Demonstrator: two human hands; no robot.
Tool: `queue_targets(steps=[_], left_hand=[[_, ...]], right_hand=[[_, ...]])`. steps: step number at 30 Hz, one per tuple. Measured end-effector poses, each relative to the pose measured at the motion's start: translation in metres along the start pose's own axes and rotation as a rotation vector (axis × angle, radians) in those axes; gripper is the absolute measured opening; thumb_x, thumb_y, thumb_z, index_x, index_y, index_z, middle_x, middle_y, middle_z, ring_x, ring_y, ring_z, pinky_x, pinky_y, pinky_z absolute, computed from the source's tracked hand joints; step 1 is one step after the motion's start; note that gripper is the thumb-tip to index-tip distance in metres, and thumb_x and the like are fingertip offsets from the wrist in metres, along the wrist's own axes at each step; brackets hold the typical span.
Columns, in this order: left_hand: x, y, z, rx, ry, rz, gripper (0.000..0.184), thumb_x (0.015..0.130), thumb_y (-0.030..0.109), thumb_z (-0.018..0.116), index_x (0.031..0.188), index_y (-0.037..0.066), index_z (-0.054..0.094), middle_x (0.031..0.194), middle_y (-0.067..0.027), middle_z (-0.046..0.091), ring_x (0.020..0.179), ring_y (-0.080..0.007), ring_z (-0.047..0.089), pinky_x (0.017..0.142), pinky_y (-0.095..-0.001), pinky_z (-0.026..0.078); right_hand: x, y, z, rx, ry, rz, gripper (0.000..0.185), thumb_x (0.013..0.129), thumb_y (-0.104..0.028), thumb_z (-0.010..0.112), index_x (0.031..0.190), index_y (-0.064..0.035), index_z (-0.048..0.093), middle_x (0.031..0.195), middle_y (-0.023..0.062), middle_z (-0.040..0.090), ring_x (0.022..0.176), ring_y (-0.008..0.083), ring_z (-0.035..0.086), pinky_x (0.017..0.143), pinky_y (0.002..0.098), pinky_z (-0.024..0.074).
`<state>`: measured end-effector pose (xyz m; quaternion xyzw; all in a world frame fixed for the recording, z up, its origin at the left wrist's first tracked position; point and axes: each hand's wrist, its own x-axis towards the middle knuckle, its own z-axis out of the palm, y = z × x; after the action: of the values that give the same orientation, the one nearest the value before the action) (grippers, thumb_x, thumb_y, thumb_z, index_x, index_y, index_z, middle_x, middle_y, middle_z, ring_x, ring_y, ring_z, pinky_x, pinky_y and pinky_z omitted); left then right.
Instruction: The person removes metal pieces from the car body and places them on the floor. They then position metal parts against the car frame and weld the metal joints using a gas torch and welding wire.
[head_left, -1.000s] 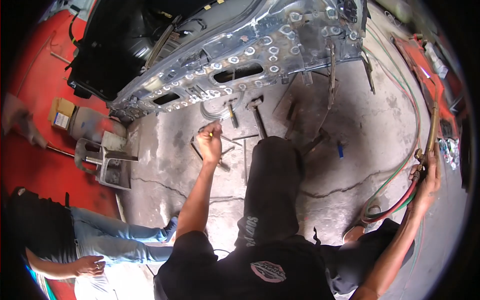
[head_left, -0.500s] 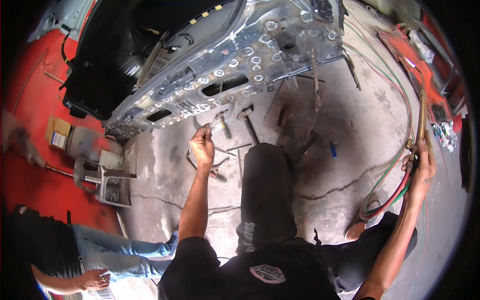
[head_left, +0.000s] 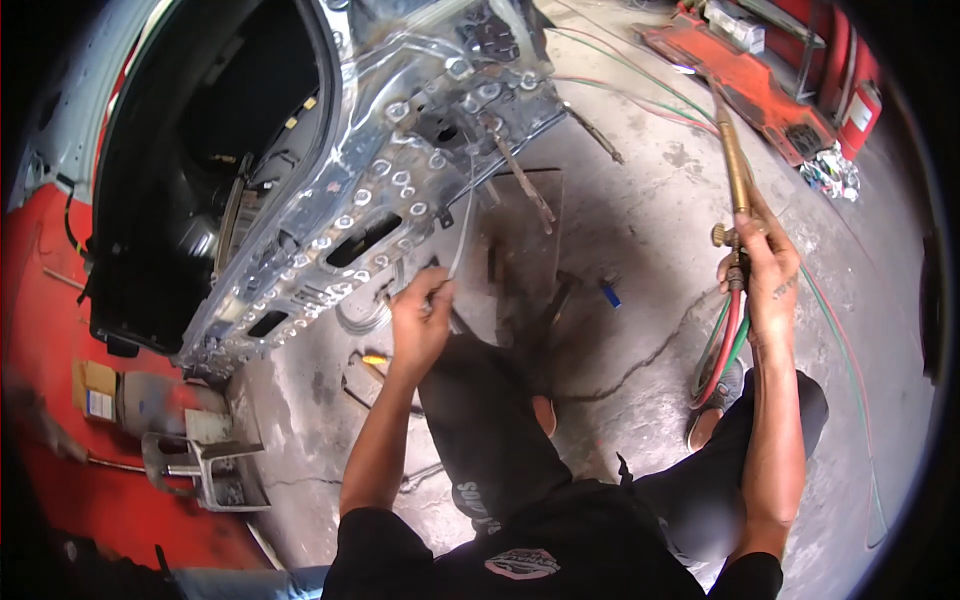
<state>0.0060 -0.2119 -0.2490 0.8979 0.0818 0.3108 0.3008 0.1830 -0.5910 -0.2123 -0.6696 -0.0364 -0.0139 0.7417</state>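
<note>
My left hand (head_left: 422,315) is closed on a thin wire (head_left: 466,225), whose free length rises toward a bare metal car body panel (head_left: 385,185). Beside that hand a loose coil of wire (head_left: 362,322) hangs, partly hidden by it. The panel carries many round weld spots and some oblong openings. My right hand (head_left: 768,275) grips a brass gas torch (head_left: 735,165) by its valve end, tip pointing up and away. A red hose and a green hose (head_left: 738,350) loop down from the torch. No flame shows at its tip.
A yellow-handled tool (head_left: 375,359) lies on the floor near my left forearm. A blue piece (head_left: 611,294) lies farther right. Back right are a red floor jack-like unit (head_left: 720,75) and a fire extinguisher (head_left: 860,120). A metal stand (head_left: 225,465) and cardboard box (head_left: 97,392) are at left.
My view has turned right. My right hand has brought the torch inward, and my left hand has moved with the wire, whose free length now stands up by the panel. The co-worker has mostly left view.
</note>
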Motion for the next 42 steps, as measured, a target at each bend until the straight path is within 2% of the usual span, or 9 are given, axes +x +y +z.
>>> queue_targets(steps=[6,9,13,16,17,20,24,27,42], left_hand=[[0.067,0.035,0.076,-0.170,-0.224,-0.070,0.011,0.095,0.003,0.071,0.103,-0.004,0.072,0.081,-0.0099,0.071,0.077,-0.0180,0.065,0.074,-0.0328,0.053],[0.103,0.026,0.108,0.006,-0.132,0.005,0.006,0.094,0.002,0.069,0.098,0.002,0.072,0.075,-0.0202,0.066,0.064,-0.0287,0.062,0.065,-0.0387,0.050],[0.127,-0.030,0.136,-0.139,0.080,0.003,0.006,0.088,-0.002,0.067,0.090,0.001,0.072,0.074,-0.0201,0.067,0.064,-0.0307,0.062,0.067,-0.0402,0.050],[0.130,-0.065,0.141,-0.116,0.143,-0.069,0.008,0.087,-0.003,0.068,0.091,0.002,0.074,0.075,-0.0182,0.068,0.065,-0.0266,0.063,0.067,-0.0395,0.051],[0.128,-0.054,0.132,-0.099,0.113,-0.078,0.009,0.091,-0.003,0.069,0.095,-0.001,0.076,0.073,-0.0123,0.069,0.064,-0.0191,0.062,0.066,-0.0357,0.050],[0.119,-0.025,0.129,-0.447,0.126,-0.003,0.006,0.098,-0.001,0.069,0.098,-0.003,0.074,0.074,-0.0008,0.065,0.061,-0.0072,0.053,0.056,-0.0253,0.042],[0.117,-0.009,0.129,-0.598,0.039,-0.253,0.010,0.100,0.000,0.066,0.100,-0.003,0.075,0.073,-0.0027,0.065,0.059,-0.0077,0.054,0.053,-0.0247,0.041],[0.127,-0.012,0.139,-0.609,0.043,-0.241,0.009,0.100,0.002,0.067,0.099,-0.001,0.076,0.074,-0.0034,0.066,0.056,-0.0073,0.053,0.050,-0.0243,0.040],[0.133,-0.015,0.150,-0.581,0.021,-0.183,0.010,0.101,0.005,0.068,0.097,0.001,0.076,0.075,-0.0035,0.067,0.055,-0.0080,0.054,0.049,-0.0250,0.040]], right_hand=[[-0.008,0.002,0.006,0.014,-0.185,0.055,0.067,0.101,-0.031,0.071,0.155,0.0036,0.051,0.086,0.0091,0.064,0.052,0.0148,0.062,0.045,0.0299,0.0497],[-0.009,0.000,0.009,0.000,-0.230,0.096,0.064,0.101,-0.028,0.072,0.155,0.0008,0.052,0.086,0.0089,0.065,0.052,0.0145,0.063,0.046,0.0300,0.0504],[-0.009,0.003,0.012,-0.008,-0.262,0.134,0.062,0.101,-0.026,0.072,0.155,-0.0019,0.053,0.088,0.0087,0.067,0.053,0.0142,0.063,0.047,0.0299,0.0513],[-0.009,0.002,0.014,-0.019,-0.279,0.154,0.062,0.100,-0.025,0.073,0.155,-0.0033,0.054,0.091,0.0082,0.068,0.053,0.0138,0.062,0.048,0.0293,0.0510],[-0.009,0.002,0.014,-0.018,-0.291,0.157,0.062,0.100,-0.025,0.073,0.155,-0.0036,0.054,0.091,0.0083,0.068,0.053,0.0137,0.062,0.048,0.0292,0.0509],[-0.006,0.002,0.018,0.005,-0.314,0.148,0.062,0.099,-0.024,0.074,0.155,-0.0046,0.055,0.092,0.0089,0.069,0.055,0.0133,0.063,0.049,0.0284,0.0501],[-0.002,0.012,0.030,0.055,-0.380,0.145,0.064,0.099,-0.023,0.074,0.156,-0.0009,0.052,0.084,0.0063,0.068,0.056,0.0125,0.063,0.049,0.0279,0.0496],[0.000,0.017,0.042,0.098,-0.440,0.177,0.066,0.101,-0.022,0.072,0.156,0.0041,0.049,0.083,0.0053,0.067,0.057,0.0123,0.062,0.049,0.0290,0.0495],[0.011,0.025,0.059,0.141,-0.442,0.171,0.063,0.102,-0.019,0.071,0.155,0.0064,0.049,0.087,0.0061,0.067,0.057,0.0128,0.063,0.049,0.0290,0.0484]])
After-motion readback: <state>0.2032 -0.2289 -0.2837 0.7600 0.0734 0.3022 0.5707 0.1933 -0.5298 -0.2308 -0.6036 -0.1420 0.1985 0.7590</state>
